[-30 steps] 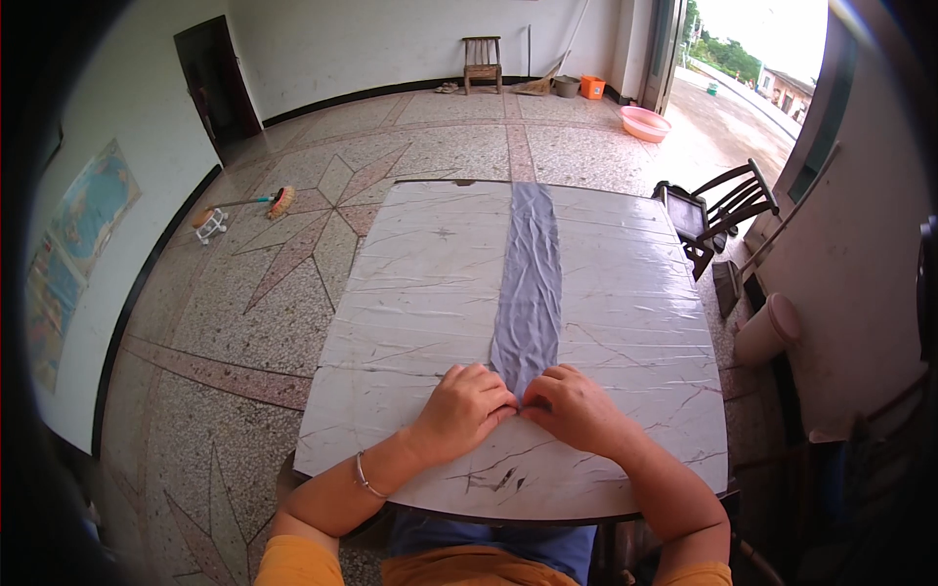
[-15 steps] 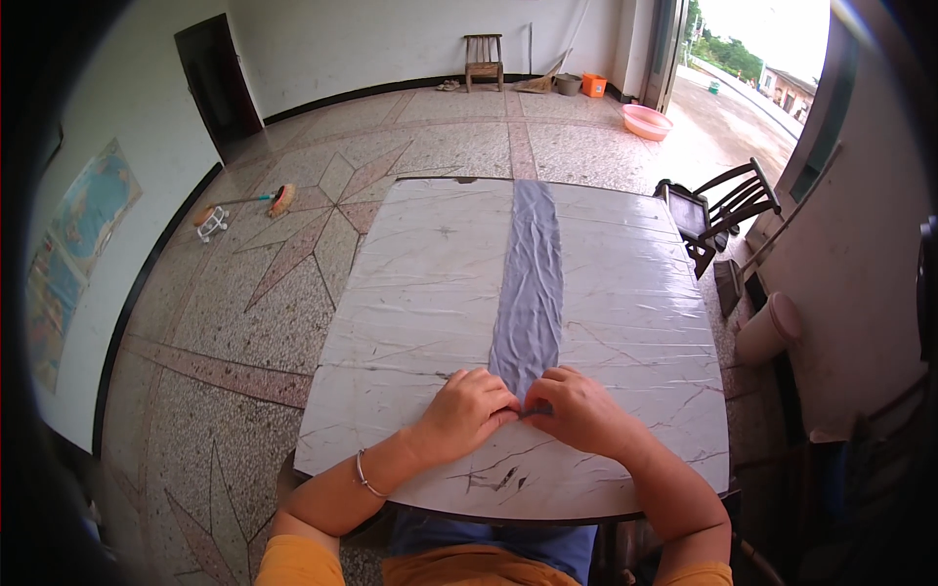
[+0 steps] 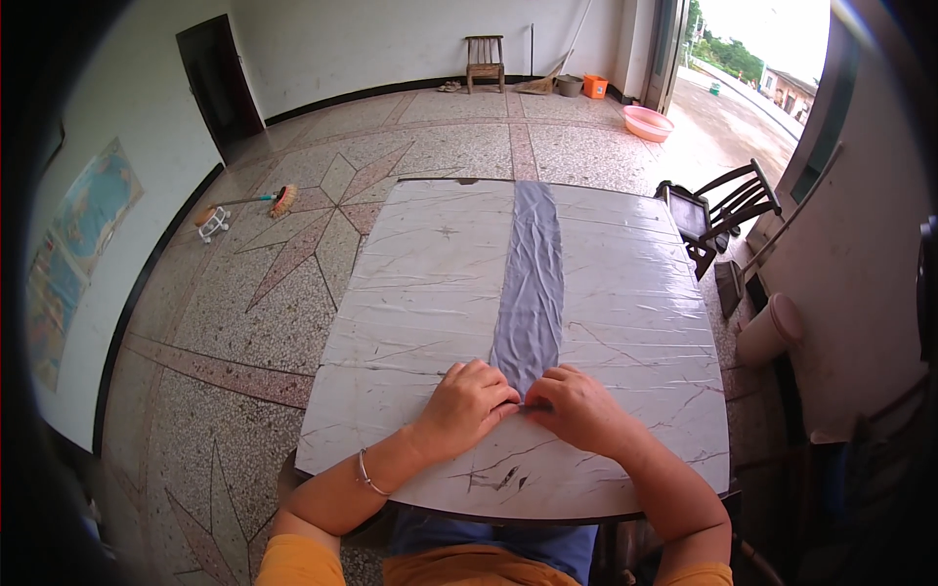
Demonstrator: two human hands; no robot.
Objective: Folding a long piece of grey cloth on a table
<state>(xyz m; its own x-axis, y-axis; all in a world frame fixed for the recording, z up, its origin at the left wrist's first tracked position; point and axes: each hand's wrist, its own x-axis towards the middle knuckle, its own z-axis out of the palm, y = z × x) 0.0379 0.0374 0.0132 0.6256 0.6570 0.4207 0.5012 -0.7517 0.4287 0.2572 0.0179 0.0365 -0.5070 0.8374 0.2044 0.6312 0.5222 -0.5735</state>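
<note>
A long strip of wrinkled grey-blue cloth [image 3: 532,278] lies flat down the middle of the white marbled table [image 3: 391,322], from the far edge to my hands. My left hand [image 3: 472,402] pinches the left side of its near end. On the other side my right hand [image 3: 576,405] pinches the same end, the fingertips of the two hands nearly meeting. The near end looks rolled or folded between the fingers, which cover most of it.
A dark chair [image 3: 718,205] stands by the table's far right corner. Along the right wall are a dustpan [image 3: 730,285] and a pale bin [image 3: 769,330]. A pink basin [image 3: 648,123] sits near the doorway. A broom head [image 3: 284,200] lies on the floor at left.
Both hands stay at the cloth's near end. The fingers have shifted slightly, and less of the cloth edge shows below the right fingertips.
</note>
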